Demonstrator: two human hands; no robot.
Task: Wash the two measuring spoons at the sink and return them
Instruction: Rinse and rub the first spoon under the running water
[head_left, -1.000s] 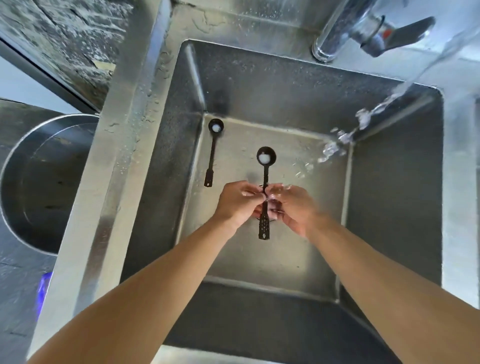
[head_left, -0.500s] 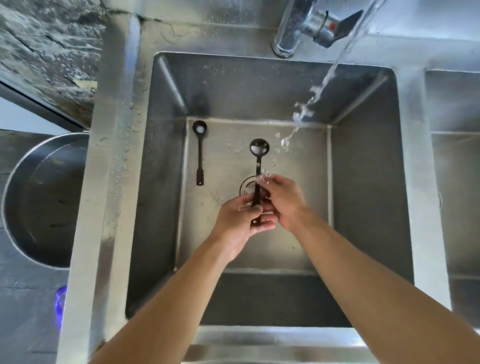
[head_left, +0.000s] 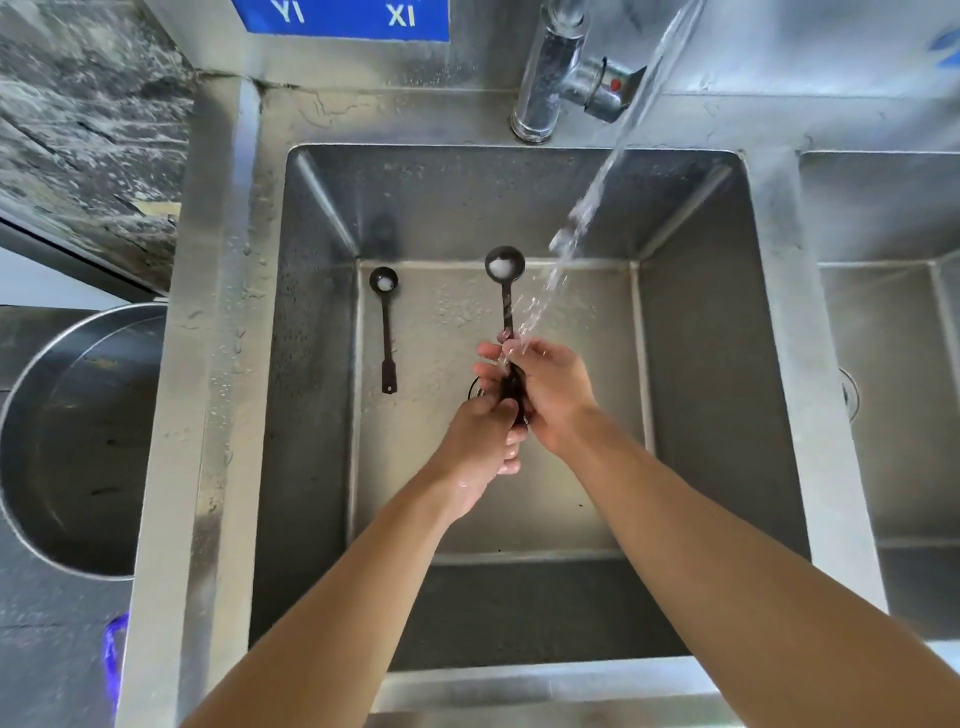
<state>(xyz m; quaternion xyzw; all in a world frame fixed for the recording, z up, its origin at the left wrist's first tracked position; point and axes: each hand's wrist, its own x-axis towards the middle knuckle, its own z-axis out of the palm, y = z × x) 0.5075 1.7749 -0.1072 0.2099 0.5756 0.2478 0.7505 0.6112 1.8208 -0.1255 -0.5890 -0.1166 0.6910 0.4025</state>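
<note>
Both forearms reach over the steel sink's (head_left: 270, 364) near edge; left hand (head_left: 483, 436) and right hand (head_left: 553, 387) clasp the larger dark long-handled measuring spoon (head_left: 505, 270) under running water (head_left: 597, 192); the smaller dark spoon (head_left: 384, 322) lies by the basin's left wall

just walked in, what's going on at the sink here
A person is washing a measuring spoon: both hands, left and right, grip the handle of the larger spoon over the sink. Water runs from the tap onto the handle and fingers. White residue shows in its bowl. The smaller spoon lies on the sink floor to the left, also with white in it.
</note>
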